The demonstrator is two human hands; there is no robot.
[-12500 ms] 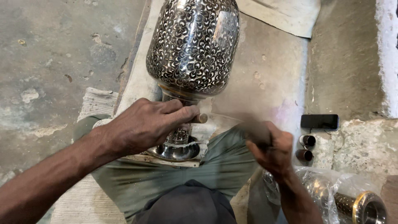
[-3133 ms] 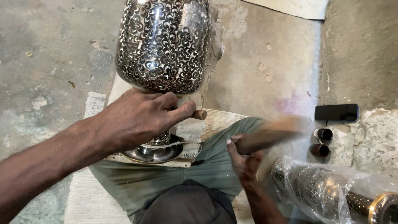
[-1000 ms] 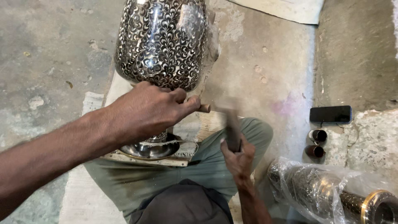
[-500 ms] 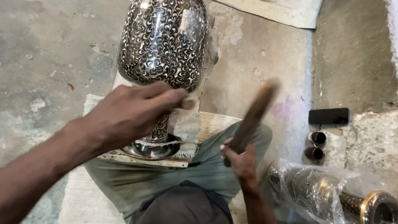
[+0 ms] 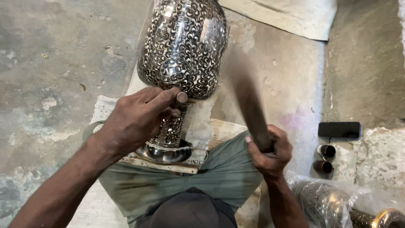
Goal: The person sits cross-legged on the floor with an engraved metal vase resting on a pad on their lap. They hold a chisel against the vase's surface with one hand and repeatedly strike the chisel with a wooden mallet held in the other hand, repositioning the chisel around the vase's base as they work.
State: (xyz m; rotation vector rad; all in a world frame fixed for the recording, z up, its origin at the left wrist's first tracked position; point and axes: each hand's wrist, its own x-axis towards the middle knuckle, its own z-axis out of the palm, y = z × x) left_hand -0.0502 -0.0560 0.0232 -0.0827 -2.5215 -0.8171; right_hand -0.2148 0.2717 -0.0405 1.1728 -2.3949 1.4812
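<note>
— What is the left hand [image 5: 137, 118] doing?

— It is curled around a short chisel [image 5: 180, 98], fingers pressed together, holding its round end up against the lower body of the vase [image 5: 183, 46].

— And the vase, where is it?

— It lies tilted on the floor [image 5: 50, 63], leaning away from the person. Its body is covered in black and silver scrollwork. The narrow stem runs down under the left hand to the shiny foot [image 5: 164, 154], which rests on a flat board [image 5: 168, 165] against the person's green trousers [image 5: 219, 173].

— The right hand [image 5: 270, 150]?

— Closed tight around the lower end of a wooden mallet [image 5: 249, 101]. The mallet is raised and blurred, slanting up to the left, just beside the vase but apart from the chisel.

— Anything else close by?

— To the right, a black phone [image 5: 339, 129] lies flat on the floor, with two small dark cylinders [image 5: 325, 158] just below it. A plastic-wrapped metal piece [image 5: 337, 207] sits at the lower right corner. A pale cloth [image 5: 287, 17] lies beyond the vase.
</note>
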